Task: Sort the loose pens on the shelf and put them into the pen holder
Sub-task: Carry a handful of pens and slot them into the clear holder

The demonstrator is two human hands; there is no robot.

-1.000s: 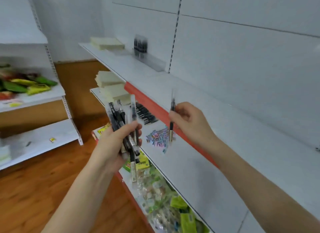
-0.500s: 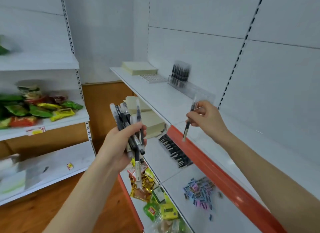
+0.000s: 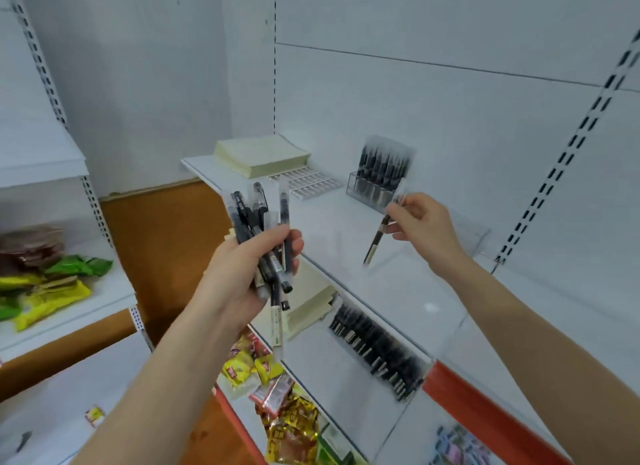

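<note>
White slotted wall panels back a white shelf point(image 3: 398, 291) that runs away to the left in the head view. On it, just above and a little left of the right grip, stands a clear pen holder point(image 3: 375, 184) with dark pens upright in it, close against the back panel.

The right hand point(image 3: 426, 225) pinches one pen point(image 3: 377, 237) near its upper end between thumb and fingertips. The pen slants down and left from the grip, its lower end in the air above the shelf. Its upper end overlaps the front of the holder in this view; whether they touch cannot be told.

The left hand point(image 3: 242, 274) is closed round a bundle of pens point(image 3: 256, 215), well left of the right grip and in front of the shelf edge. Dark caps fan out above the fist, and barrels stick out below it, one hanging lower than the rest.

Left of the holder lie a row of white pieces point(image 3: 304, 184) and a pale paper stack point(image 3: 259, 156). Below the right grip, on the next shelf down, a row of dark pens point(image 3: 377, 350) lies flat. Under the left grip sit snack packets point(image 3: 287, 412). Far left of both grips, another shelf carries green and yellow packets point(image 3: 52, 284).
</note>
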